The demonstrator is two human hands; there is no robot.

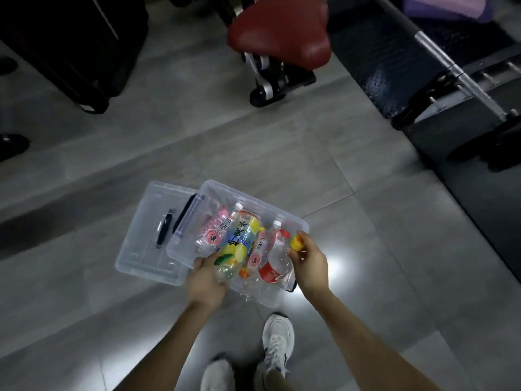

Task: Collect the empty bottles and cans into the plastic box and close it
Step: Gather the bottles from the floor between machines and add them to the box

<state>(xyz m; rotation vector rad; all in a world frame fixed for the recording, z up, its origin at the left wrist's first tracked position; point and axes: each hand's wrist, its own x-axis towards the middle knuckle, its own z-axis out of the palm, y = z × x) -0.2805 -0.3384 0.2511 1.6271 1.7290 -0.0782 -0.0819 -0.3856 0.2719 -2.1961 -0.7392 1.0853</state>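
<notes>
A clear plastic box point(208, 190) stands open on the grey floor, with several empty bottles lying inside. My left hand point(204, 277) grips the base of a bottle with a yellow and blue label point(239, 241), which lies slanted over the others. My right hand point(308, 262) holds the yellow-capped end of a bottle point(296, 241) at the box's right rim. A clear bottle with a red label point(272, 266) lies between my hands. Pink-labelled bottles point(214, 230) rest at the far left of the box. The clear lid point(146, 235), with a dark handle, lies flat on the floor to the left, touching the box.
A red stool point(282, 32) on a wheeled base stands ahead. A dark suitcase point(70, 43) is at the upper left. A black and metal frame point(451, 80) fills the right. My white shoes point(277, 340) are just below the box.
</notes>
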